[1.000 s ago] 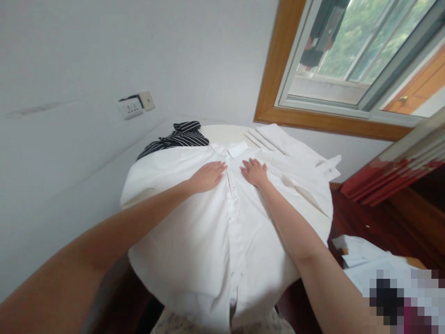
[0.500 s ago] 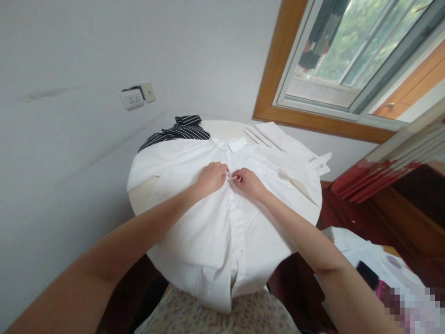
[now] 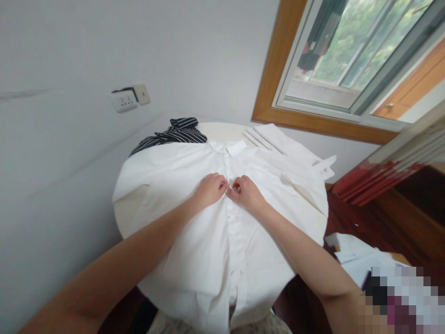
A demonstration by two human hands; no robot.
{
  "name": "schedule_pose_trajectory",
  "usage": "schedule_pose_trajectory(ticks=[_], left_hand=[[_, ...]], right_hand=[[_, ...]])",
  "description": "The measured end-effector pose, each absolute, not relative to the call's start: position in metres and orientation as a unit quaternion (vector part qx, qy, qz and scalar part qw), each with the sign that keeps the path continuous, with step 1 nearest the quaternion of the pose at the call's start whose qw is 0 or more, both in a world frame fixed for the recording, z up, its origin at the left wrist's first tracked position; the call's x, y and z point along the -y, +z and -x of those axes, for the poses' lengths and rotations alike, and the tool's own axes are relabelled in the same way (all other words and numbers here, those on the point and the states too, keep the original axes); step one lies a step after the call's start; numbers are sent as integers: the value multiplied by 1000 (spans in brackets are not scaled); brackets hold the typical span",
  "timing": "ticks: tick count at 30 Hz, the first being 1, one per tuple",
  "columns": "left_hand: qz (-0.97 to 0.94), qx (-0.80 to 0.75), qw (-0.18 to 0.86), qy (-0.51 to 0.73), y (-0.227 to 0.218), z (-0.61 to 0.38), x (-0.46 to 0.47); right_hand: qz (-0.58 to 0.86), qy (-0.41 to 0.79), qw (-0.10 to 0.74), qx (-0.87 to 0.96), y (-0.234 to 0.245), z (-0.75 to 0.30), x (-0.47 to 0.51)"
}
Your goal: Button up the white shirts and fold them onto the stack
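And here's the white shirt (image 3: pixel 208 241), centre frame, spread over the round table (image 3: pixel 222 132): collar (image 3: pixel 236 148) towards the top, hem (image 3: pixel 208 321) down at the bottom edge, long axis nearly vertical. Mid-frame, the left hand (image 3: pixel 211 190) pinches the front placket (image 3: pixel 237 241) between thumb and fingers; the right hand (image 3: pixel 246 192) pinches it just beside.

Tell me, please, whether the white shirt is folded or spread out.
Spread out: the shirt lies front up across the table, its collar and button strip showing.
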State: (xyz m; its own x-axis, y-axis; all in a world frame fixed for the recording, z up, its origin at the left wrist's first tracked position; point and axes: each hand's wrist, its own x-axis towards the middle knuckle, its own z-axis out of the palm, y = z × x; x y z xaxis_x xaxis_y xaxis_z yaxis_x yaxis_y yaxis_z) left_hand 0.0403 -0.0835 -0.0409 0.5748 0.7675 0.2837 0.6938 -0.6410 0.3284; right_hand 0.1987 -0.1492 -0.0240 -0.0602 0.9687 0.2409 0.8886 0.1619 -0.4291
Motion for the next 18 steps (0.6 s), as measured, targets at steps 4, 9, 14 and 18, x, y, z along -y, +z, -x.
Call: schedule_pose_trajectory(ticks=[4,9,14,18], left_hand=[[-882,-417,91,201,-46,-41,83],[-882,-428,78,182,-48,-41,82],[-878,-437,80,180,-44,-42,85],[-872,-446,92,183,-41,-43,88]], right_hand=[[647,88,249,716,-22,-201,148],[634,144,274,708,-23,-212,143],[607,245,321,684,-30,-226,137],[597,307,365,645,-33,-231,134]])
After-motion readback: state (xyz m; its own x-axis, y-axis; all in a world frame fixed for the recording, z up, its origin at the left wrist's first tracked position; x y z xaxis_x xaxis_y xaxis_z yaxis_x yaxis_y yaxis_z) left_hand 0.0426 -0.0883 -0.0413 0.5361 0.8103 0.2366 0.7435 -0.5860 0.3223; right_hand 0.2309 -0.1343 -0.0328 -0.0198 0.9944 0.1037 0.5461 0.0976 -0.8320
